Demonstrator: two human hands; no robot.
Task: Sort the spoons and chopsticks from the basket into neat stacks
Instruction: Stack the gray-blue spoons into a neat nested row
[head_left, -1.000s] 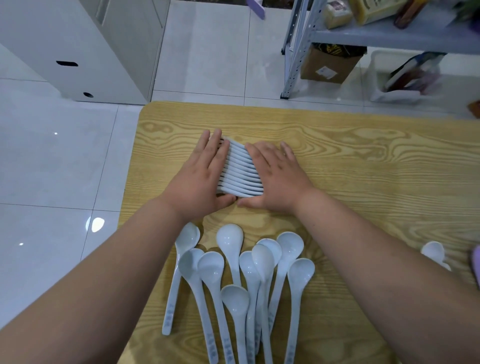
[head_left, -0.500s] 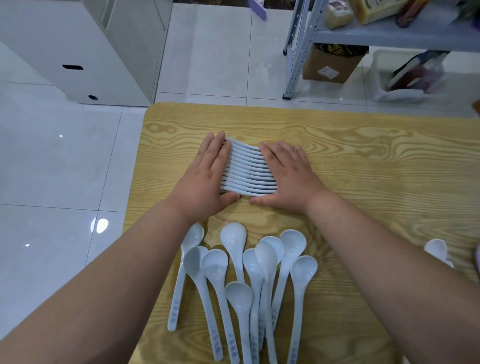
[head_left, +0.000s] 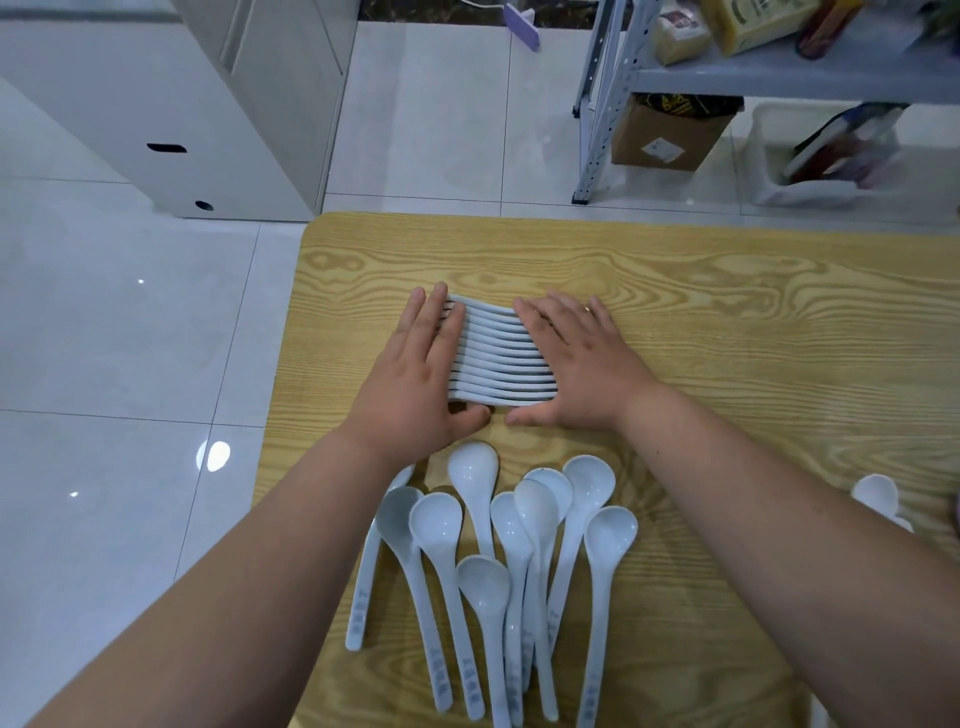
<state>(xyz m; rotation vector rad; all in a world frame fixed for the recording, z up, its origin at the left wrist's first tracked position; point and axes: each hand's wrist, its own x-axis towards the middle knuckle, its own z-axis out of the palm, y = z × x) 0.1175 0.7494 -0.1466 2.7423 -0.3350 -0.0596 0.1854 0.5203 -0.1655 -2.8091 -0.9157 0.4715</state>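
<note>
Table (head_left: 727, 312): row of spoons (head_left: 498, 353) near its middle, packed side by side; left hand (head_left: 415, 384) lies flat against the row's left end, right hand (head_left: 582, 364) flat against its right end.
Loose spoons (head_left: 519, 545): nearer the person, between the forearms, bowls toward the row, several overlapping.
Single spoon (head_left: 878, 493): well apart, at the right edge.
Floor behind the table: cabinet (head_left: 208, 104) left, shelf rack (head_left: 608, 104) right, box (head_left: 670, 135) under its shelf.

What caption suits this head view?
Left hand and right hand lie flat over both ends of a nested spoon row; loose spoons lie nearer.
</note>
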